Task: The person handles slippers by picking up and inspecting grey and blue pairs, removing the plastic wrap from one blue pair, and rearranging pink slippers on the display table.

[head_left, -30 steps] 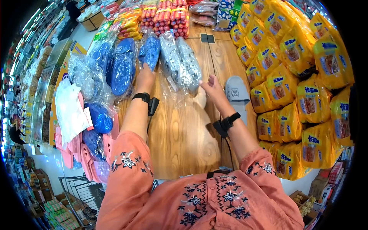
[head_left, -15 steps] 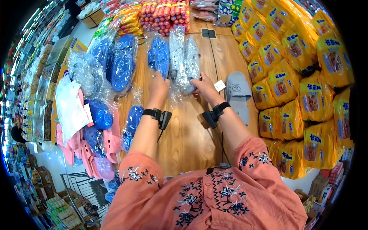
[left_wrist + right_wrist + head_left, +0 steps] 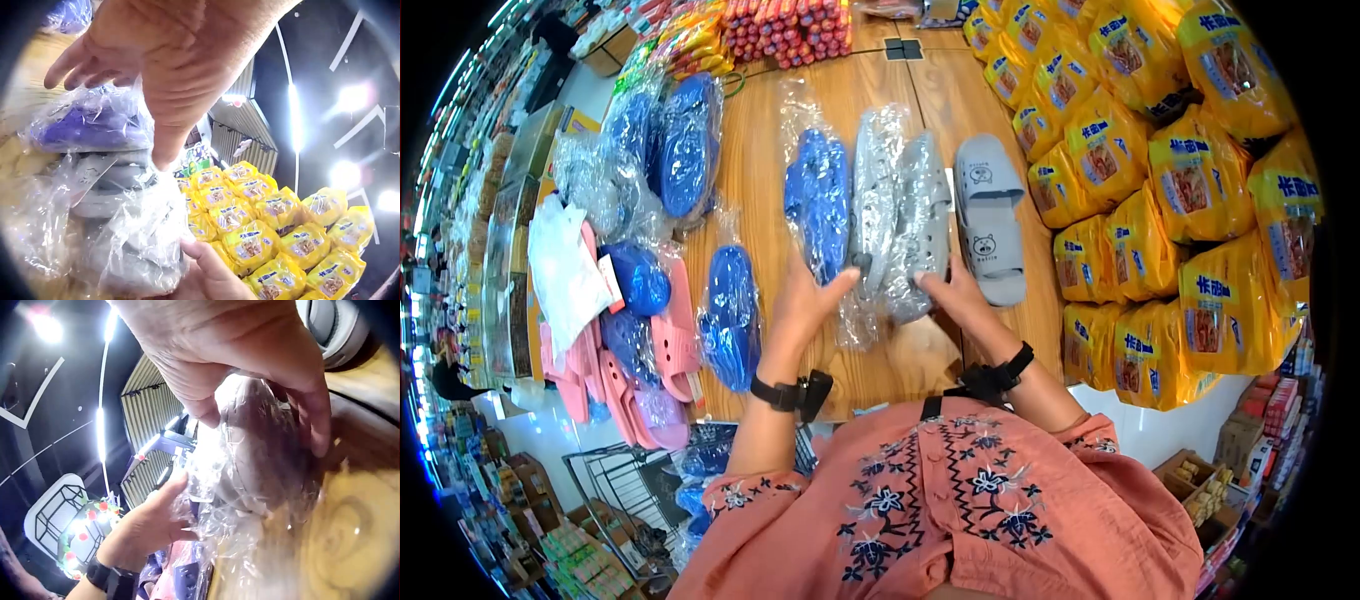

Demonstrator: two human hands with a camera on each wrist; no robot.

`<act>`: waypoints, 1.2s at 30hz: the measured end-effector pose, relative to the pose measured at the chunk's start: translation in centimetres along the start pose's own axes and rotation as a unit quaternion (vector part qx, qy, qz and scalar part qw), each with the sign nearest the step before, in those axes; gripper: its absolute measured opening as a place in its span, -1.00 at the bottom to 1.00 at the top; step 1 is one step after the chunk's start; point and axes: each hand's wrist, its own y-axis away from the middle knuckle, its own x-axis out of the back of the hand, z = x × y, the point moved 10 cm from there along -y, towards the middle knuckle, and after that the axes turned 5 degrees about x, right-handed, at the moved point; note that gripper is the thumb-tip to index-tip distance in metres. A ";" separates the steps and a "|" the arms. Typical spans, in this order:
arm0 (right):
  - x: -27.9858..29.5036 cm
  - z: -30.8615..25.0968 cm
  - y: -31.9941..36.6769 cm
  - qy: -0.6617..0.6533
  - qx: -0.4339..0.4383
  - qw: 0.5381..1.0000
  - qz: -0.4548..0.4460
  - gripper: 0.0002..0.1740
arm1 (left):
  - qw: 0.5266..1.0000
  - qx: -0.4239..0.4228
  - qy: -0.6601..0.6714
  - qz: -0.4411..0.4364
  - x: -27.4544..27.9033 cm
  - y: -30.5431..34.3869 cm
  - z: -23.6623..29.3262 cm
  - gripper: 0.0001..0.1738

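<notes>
Labels first: the yellow packs (image 3: 1190, 165) ranked down the right side carry bold blue characters above a food picture, the characters too blurred to read for sure. The grey open-toe slides (image 3: 990, 225) beside them wear printed bear faces, with lettering too small to make out.

And here's the action, mid-worktop (image 3: 860, 385)! The grey slippers (image 3: 920, 225) in clear crinkly plastic stand between the two hands, with the blue slippers (image 3: 820, 205), also bagged, just to their left. The right hand (image 3: 965, 300) has them, thumb on the near end and fingers curved round the side. The left hand (image 3: 805, 300) is spread wide, fingers reaching past the blue pair's outer side, thumb against the wrapping near the grey ones.

Over to the left wrist view, which picks up a pale paper tag (image 3: 95, 181) under the film, hard to find from the head. The right wrist view answers with red and green decorations (image 3: 90, 531) by a pale panel, high up in the room. Only the head view gives us the wire cart (image 3: 615, 485) below the table edge.

The surface is warm, grained wood with a dark square fitting (image 3: 903, 48) at the far end, red-wrapped sticks (image 3: 790, 30) stacked nearby. Pink clogs (image 3: 672, 335) crowd the left edge by a white bag (image 3: 565, 270), and bright strip lights (image 3: 294, 119) blaze on the dark ceiling.
</notes>
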 end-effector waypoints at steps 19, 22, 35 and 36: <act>-1.6 -2.0 -0.8 -0.128 0.072 0.985 -0.094 -0.37 | 0.996 0.065 0.056 0.008 -1.6 1.4 -1.6 -0.24; -1.6 -3.1 1.2 -0.119 0.086 0.982 -0.115 -0.36 | 0.994 0.053 0.071 0.060 -1.2 4.0 -1.5 -0.30; -3.1 -8.0 8.5 -0.054 0.163 0.962 -0.213 -0.32 | 0.953 0.036 -0.074 0.291 2.8 17.8 5.1 -0.11; -3.5 -8.1 9.1 -0.056 0.160 0.959 -0.228 -0.32 | 0.949 0.044 -0.083 0.302 3.3 19.0 5.6 -0.10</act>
